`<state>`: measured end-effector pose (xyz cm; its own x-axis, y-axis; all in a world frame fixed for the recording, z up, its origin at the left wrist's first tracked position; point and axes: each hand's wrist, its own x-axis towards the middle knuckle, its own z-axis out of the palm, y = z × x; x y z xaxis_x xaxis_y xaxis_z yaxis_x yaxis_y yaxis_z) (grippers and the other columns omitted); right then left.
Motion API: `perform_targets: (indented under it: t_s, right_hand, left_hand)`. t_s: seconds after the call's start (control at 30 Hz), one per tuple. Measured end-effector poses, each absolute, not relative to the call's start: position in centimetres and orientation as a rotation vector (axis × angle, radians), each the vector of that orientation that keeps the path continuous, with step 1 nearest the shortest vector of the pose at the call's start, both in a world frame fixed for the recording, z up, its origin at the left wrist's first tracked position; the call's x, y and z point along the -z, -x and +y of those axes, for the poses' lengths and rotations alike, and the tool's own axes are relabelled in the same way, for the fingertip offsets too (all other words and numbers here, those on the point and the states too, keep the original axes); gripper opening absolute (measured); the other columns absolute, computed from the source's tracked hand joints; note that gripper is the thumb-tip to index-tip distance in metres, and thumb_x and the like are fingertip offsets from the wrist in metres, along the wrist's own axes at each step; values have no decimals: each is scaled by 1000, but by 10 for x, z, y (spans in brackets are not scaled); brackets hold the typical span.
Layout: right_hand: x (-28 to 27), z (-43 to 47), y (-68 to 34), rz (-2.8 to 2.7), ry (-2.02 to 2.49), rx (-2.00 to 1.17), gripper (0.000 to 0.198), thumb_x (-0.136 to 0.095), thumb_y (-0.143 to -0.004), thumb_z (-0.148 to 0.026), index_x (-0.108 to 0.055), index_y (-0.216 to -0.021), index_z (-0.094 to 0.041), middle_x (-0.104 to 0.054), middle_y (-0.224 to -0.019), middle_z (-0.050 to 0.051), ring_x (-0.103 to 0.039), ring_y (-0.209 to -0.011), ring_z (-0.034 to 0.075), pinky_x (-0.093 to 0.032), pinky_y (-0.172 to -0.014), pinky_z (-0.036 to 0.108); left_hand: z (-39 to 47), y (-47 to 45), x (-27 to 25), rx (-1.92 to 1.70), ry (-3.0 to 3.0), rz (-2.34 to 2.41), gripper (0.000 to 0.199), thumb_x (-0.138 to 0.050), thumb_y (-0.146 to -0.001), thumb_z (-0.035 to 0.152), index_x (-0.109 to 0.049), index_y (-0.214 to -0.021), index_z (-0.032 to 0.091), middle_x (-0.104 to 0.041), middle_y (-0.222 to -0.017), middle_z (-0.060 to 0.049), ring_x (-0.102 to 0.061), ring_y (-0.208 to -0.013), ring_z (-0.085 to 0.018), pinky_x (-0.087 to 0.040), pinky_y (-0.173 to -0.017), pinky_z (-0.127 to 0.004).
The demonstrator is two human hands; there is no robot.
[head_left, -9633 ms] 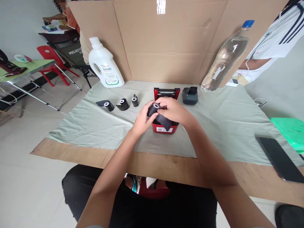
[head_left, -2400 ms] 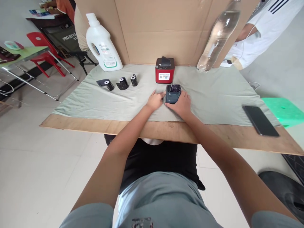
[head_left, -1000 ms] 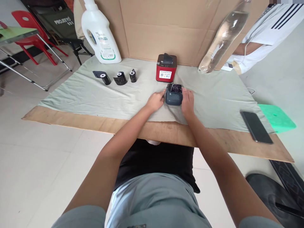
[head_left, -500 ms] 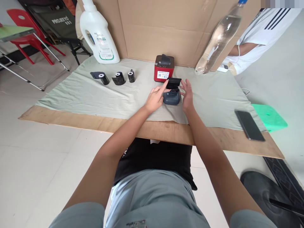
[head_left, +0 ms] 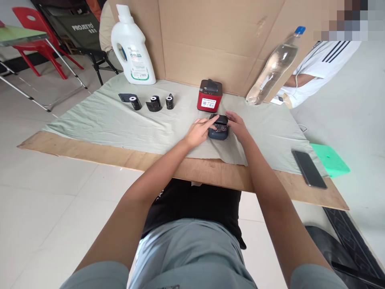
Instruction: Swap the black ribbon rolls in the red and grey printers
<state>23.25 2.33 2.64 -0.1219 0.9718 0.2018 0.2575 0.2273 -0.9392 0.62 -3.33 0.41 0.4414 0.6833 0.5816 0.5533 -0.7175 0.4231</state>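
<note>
On the cloth stands a small dark blue portable printer (head_left: 218,134) with a black lid, now lowered most of the way. Some dark, shiny paper shows at the gap under the lid. My left hand (head_left: 198,132) grips the printer from the left, its index finger stretched over the lid. From the right, my right hand (head_left: 237,123) has its fingers against the lid's edge; its fingertips are partly hidden. Just behind is a red and black box-shaped printer (head_left: 209,96) with a white label and dark paper at its top.
Three black paper rolls (head_left: 154,104) stand at left on the grey cloth (head_left: 99,120). A white jug (head_left: 136,52) and a water bottle (head_left: 273,72) stand before the cardboard (head_left: 207,40). A phone (head_left: 309,168) lies at right. Behind the cardboard is a person's white sleeve (head_left: 337,60).
The small printer's lid has swung down from upright to nearly flat, with both hands on it. My right hand has moved in against the lid. The camera view has shifted slightly.
</note>
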Motion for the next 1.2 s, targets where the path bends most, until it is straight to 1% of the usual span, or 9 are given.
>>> perform_targets:
  t_s: [0.07,0.17,0.27,0.37,0.47,0.67,0.77,0.9,1.2]
  right_hand:
    - [-36,29,-242,-1659,1152,-1081,53,-76,-64,-23,-71,-117,-20,-69,-136,10,-58,-135,30,-43,-119,49]
    - [-49,35,-252,-1737,1115,-1238,55,-85,-61,-22,-73,-114,-22,-69,-136,8,-60,-130,30,-48,-112,50]
    - [-51,41,-250,-1728,1110,-1161,45,-83,-73,-34,-72,-115,-23,-71,-132,8,-64,-120,26,-55,-99,45]
    - [-43,55,-240,-1673,1157,-914,38,-73,-83,-53,-73,-105,-22,-74,-107,5,-66,-104,21,-57,-87,36]
    - [-33,75,-229,-1568,1229,-886,45,-65,-86,-66,-69,-93,-21,-70,-91,3,-66,-89,19,-55,-74,30]
    - [-20,98,-210,-1343,1320,-999,56,-55,-85,-80,-58,-81,-24,-63,-81,2,-58,-72,17,-49,-59,29]
    - [-17,96,-206,-1291,1336,-1029,62,-50,-82,-86,-55,-82,-24,-61,-79,1,-58,-72,18,-49,-60,30]
    - [-15,89,-203,-1294,1329,-954,68,-45,-81,-90,-53,-77,-23,-61,-76,2,-60,-78,19,-52,-72,31]
    - [-8,78,-206,-1339,1245,-1055,75,-43,-80,-94,-65,-80,-22,-74,-91,7,-69,-96,26,-56,-88,39]
  left_hand:
    - [-33,-6,-4,-1128,-2509,1097,84,-38,-82,0,-34,-163,22,-78,-119,-3,-59,-121,-21,-42,-107,-39]
    - [-32,-6,-4,-1130,-2484,1101,84,-38,-82,0,-36,-163,23,-78,-119,-2,-59,-122,-21,-43,-107,-38]
    - [-30,-6,-3,-1139,-2453,1098,82,-38,-83,0,-38,-162,23,-79,-118,-2,-60,-122,-21,-44,-106,-39]
    - [-29,-6,-2,-1154,-2425,1095,80,-38,-84,1,-39,-161,24,-79,-117,-2,-61,-120,-21,-45,-104,-39]
    - [-27,-6,-1,-1167,-2414,1086,79,-38,-85,0,-38,-161,24,-79,-116,-2,-62,-119,-21,-46,-102,-39]
    - [-25,-6,2,-1181,-2406,1051,78,-38,-86,1,-39,-160,24,-79,-116,-3,-62,-116,-22,-46,-100,-39]
    - [-26,-7,2,-1178,-2392,1049,75,-37,-87,3,-41,-159,25,-79,-117,-3,-62,-114,-23,-46,-99,-40]
    - [-27,-8,3,-1198,-2355,1039,74,-36,-88,3,-42,-159,25,-80,-115,-3,-63,-112,-23,-46,-96,-41]
    - [-28,-10,3,-1271,-2312,971,72,-37,-90,2,-43,-158,24,-79,-115,-3,-63,-110,-23,-48,-98,-42]
